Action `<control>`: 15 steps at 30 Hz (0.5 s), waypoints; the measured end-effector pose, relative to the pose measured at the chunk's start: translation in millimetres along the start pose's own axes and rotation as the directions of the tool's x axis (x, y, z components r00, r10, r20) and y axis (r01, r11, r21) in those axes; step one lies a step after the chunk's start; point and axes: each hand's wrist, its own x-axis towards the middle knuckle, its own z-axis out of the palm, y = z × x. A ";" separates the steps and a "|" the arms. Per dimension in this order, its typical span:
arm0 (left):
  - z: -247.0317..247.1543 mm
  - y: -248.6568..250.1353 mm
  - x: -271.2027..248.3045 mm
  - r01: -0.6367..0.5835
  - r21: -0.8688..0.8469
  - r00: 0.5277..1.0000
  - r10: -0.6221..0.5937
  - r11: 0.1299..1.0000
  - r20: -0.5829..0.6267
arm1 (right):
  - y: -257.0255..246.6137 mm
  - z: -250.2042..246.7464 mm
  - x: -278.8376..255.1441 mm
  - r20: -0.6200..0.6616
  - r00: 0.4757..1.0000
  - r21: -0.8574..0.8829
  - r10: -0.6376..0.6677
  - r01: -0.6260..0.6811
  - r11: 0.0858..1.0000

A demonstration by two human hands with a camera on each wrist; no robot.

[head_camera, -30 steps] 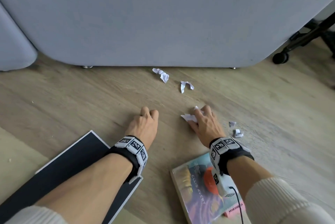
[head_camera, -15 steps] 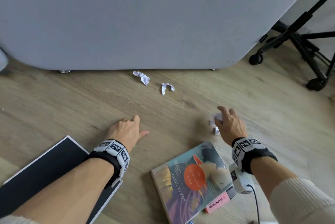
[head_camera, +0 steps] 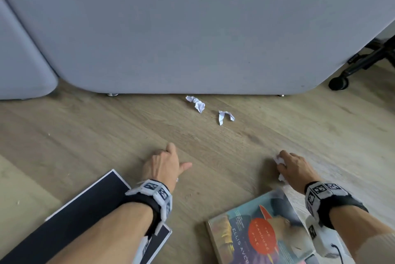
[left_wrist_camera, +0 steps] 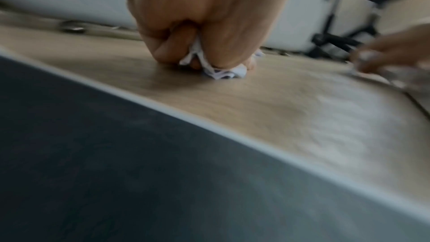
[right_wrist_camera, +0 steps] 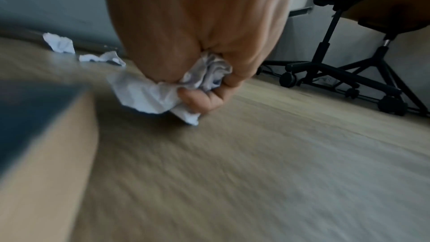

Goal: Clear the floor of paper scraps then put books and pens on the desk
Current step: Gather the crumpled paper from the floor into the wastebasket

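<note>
My right hand [head_camera: 287, 164] is low over the wood floor and grips a wad of crumpled white paper scraps [right_wrist_camera: 160, 95], which shows white at its fingers [head_camera: 278, 160]. My left hand [head_camera: 165, 162] rests its knuckles on the floor, its curled fingers pinching a small white scrap [left_wrist_camera: 218, 70]. Two loose scraps [head_camera: 196, 103] [head_camera: 224, 116] lie further ahead by the grey sofa base; the right wrist view shows them too [right_wrist_camera: 61, 43] [right_wrist_camera: 102, 58]. A colourful paperback [head_camera: 263, 231] lies under my right forearm. A black hardcover book [head_camera: 85, 210] lies under my left forearm.
A grey upholstered sofa [head_camera: 192, 28] on small metal feet fills the far side. A black office chair base with castors [head_camera: 338, 83] [right_wrist_camera: 337, 73] stands at the right. Bare wood floor [head_camera: 224, 152] lies between my hands.
My right hand has moved right from the middle scrap to the two small scraps and gathered them; they are gone from the floor. My left hand has stayed on the floor.
</note>
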 end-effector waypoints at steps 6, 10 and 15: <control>-24.5 -100.9 10.8 0.125 -0.204 0.991 -0.134 0.971 -0.031 | -75.0 -27.3 43.2 -0.163 0.983 0.142 -0.090 0.113 0.983; -31.8 -120.0 7.6 -0.020 -0.056 0.991 0.027 0.998 0.133 | -123.9 -23.8 75.6 -0.209 0.972 0.163 -0.108 0.144 0.976; -31.6 -119.5 8.2 -0.008 -0.006 0.985 0.009 1.000 0.170 | -159.0 -11.0 95.9 -0.080 0.992 0.119 -0.094 0.103 0.988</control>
